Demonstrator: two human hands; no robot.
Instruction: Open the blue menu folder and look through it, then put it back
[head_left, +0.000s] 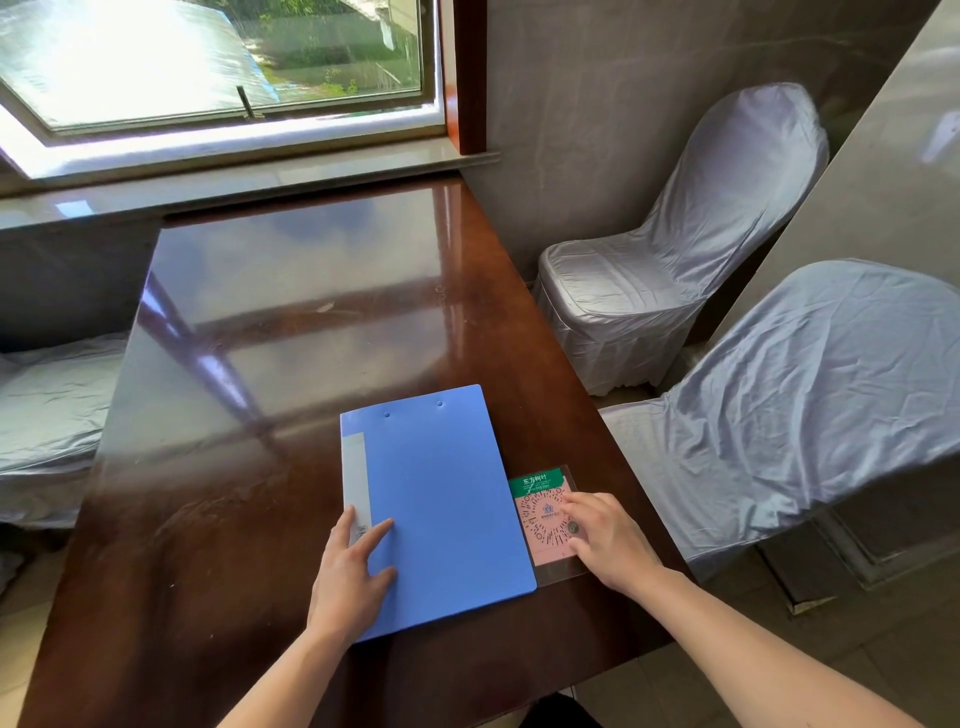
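The blue menu folder lies closed and flat on the dark wooden table, near its front right part. A pale label strip runs down the folder's left side. My left hand rests flat on the folder's lower left corner, fingers spread, gripping nothing. My right hand lies to the right of the folder, its fingertips pressing on a laminated pink and green QR code card that sits beside the folder's right edge.
Two chairs in silver-grey covers stand to the right of the table, one far and one near. Another covered seat is on the left. A window and sill lie beyond the table's far edge.
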